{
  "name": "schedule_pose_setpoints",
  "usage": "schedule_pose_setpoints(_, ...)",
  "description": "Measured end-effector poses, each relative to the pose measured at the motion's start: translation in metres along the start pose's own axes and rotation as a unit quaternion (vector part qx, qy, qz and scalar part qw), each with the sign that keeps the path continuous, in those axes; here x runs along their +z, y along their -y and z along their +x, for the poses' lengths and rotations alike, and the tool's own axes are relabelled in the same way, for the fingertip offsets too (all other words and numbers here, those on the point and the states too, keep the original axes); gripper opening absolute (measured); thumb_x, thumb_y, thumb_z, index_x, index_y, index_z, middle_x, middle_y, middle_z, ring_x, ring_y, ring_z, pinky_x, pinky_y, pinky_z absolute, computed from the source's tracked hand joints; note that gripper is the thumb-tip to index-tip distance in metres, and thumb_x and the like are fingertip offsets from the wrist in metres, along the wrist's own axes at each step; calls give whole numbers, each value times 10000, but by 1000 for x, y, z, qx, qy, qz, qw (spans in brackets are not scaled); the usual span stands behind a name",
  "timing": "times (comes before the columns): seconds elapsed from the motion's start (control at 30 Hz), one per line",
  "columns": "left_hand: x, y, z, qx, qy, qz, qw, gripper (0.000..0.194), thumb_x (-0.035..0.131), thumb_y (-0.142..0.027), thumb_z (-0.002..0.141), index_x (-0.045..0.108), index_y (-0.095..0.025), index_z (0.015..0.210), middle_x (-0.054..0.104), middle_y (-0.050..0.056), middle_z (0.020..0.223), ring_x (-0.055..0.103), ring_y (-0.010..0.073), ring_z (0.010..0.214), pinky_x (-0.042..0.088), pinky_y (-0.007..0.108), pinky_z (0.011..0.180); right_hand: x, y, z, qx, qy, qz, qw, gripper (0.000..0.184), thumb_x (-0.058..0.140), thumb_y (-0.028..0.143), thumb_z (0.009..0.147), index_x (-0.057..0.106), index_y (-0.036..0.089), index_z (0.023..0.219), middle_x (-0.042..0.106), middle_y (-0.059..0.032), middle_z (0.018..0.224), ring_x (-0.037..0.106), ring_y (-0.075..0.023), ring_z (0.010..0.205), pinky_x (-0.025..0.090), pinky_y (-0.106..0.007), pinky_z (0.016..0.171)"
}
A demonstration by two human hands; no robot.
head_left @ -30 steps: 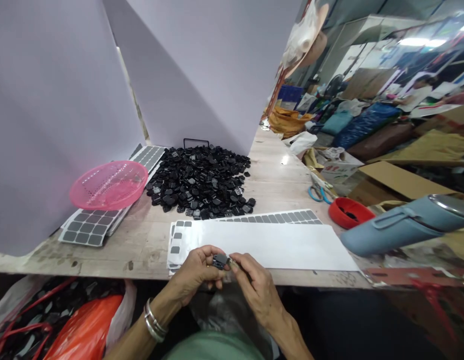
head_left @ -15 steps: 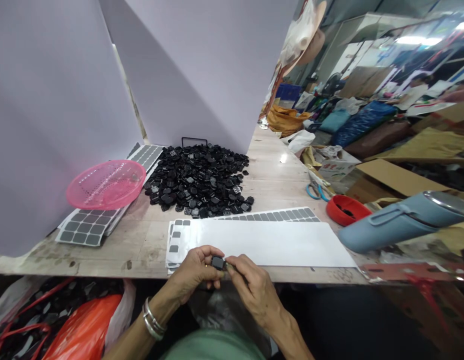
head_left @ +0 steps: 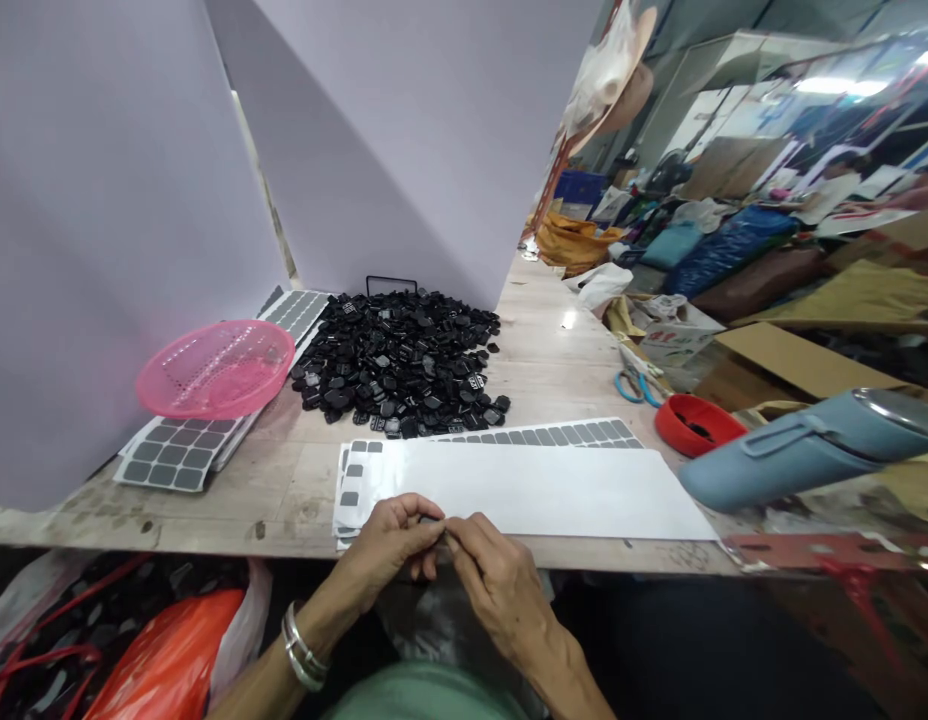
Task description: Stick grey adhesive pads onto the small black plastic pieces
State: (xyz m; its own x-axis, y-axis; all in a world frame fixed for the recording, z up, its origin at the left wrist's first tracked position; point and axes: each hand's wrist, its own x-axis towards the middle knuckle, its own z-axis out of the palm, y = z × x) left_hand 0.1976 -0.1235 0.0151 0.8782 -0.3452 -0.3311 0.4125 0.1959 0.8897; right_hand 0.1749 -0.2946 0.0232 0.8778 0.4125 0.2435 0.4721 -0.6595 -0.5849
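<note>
Where both hands meet, left hand point(head_left: 393, 540) and right hand point(head_left: 488, 575) pinch a black piece point(head_left: 432, 521)

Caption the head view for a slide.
Both hands, left hand and right hand, pinch a small black part at the table edge, before a pile of black parts.

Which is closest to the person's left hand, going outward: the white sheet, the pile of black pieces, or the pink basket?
From the left hand at the table's near edge:
1. White sheet, lying just beyond the fingers.
2. Pile of black pieces, farther back, mid-table.
3. Pink basket, off to the left; roughly as far as the pile, so these two are hard to rank.
</note>
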Motion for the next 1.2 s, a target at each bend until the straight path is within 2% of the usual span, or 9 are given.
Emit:
schedule_pose_setpoints(0.1,0,1,-3,-9,-5,-1,1000,386,753,-374,690,583,-113,918,598,-11,473,528,90,402,335,161,403,5,1,-1,0,-18,4,1000,243,358,178,960,595,196,1012,594,-42,823,594,-163,692,456,-262,631)
schedule_pose_setpoints(0.27,3,-1,-9,-40,-21,-40,998,503,835,-221,535,569,-135,954,681,11,695,615,109,507,409,172,452,5,0,-2,8,-28,-1,1000,243,364,208,973,599,199,1031,606,-46,836,602,-164,703,459,-254,621)
schedule_pose_setpoints(0.43,3,-3,-7,-36,-26,-47,998,496,832,-222,529,572,-131,942,665,7,659,612,118,494,400,177,443,3,2,-3,12,-25,-5,1000,248,362,199,970,596,199,1051,607,-50,848,601,-172,712,463,-267,632)
schedule_pose_setpoints(0.53,3,1,-7,-29,-20,-38,999,456,809,-298,599,570,-130,949,649,5,612,594,116,482,384,179,439,3,5,-3,11,-19,-16,1000,267,347,182,965,587,196,1082,608,-56,863,604,-177,727,465,-274,644)
schedule_pose_setpoints(0.67,0,3,-8,9,-17,38,999,288,638,-406,793,596,-131,868,558,-23,486,500,91,419,319,182,421,5,8,0,4,5,-40,999,264,339,173,960,591,195,1035,601,-46,837,606,-170,710,465,-265,642)
schedule_pose_setpoints(0.8,-20,-18,-8,121,-154,175,965,213,610,-361,819,632,-150,807,543,-31,561,473,75,489,356,189,490,0,-1,7,52,26,-113,992,240,371,157,947,596,209,1013,612,-41,865,620,-176,708,454,-278,643)
schedule_pose_setpoints(0.9,-47,-42,-2,166,-237,174,941,227,612,-371,805,626,-147,834,601,-10,632,476,74,484,349,190,472,-5,-9,15,82,33,-133,987,234,365,148,947,587,197,1002,615,-49,876,638,-189,747,448,-290,659)
schedule_pose_setpoints(1.0,-69,-52,11,141,-215,164,952,242,634,-374,763,607,-136,799,635,13,668,471,66,435,296,183,416,-1,-4,27,65,51,-146,986,206,365,134,948,559,188,992,611,-47,881,641,-186,766,445,-286,672)
schedule_pose_setpoints(1.2,-87,-31,33,107,-181,159,965,189,626,-328,746,607,-140,745,563,-18,544,416,56,388,239,170,376,32,30,62,-13,116,-240,964,80,466,131,904,516,182,941,602,-48,862,609,-169,696,425,-256,577)
